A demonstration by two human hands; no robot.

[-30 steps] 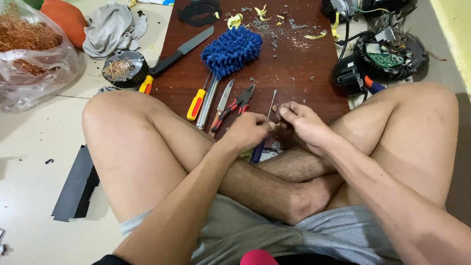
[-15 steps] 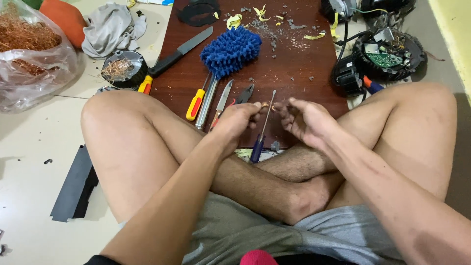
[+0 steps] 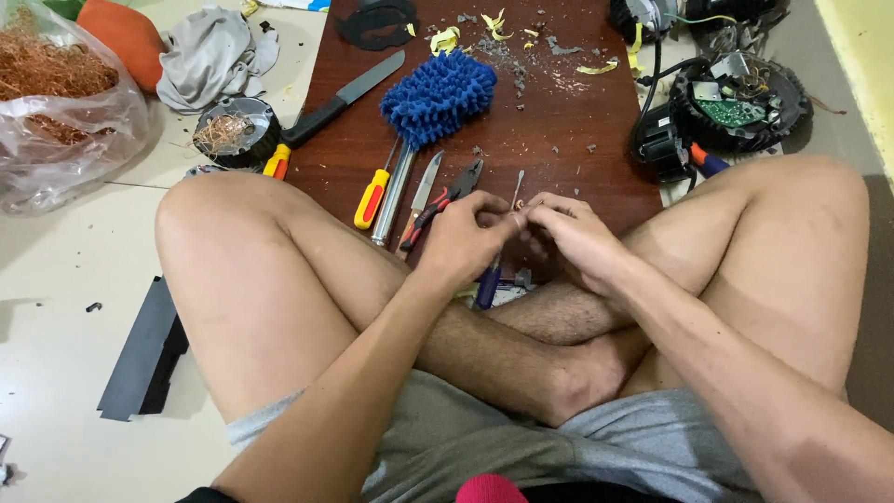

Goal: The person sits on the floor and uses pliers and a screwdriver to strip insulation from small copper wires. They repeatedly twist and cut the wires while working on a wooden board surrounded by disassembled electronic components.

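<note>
A person sits cross-legged at the near edge of a dark wooden board (image 3: 559, 121), both hands meeting over it: the left hand (image 3: 466, 237) and right hand (image 3: 568, 237) are curled, fingertips pinched together around a blue-handled screwdriver (image 3: 488, 279) whose thin shaft rises between them, though which hand actually grips it cannot be told. Just beside the left hand lie red-handled pliers (image 3: 445, 200), a small knife (image 3: 424, 186) and a yellow-handled screwdriver (image 3: 372, 196), with a blue mop head (image 3: 438, 93) toward the far edge and a black-handled knife (image 3: 340, 98) at the left edge.
</note>
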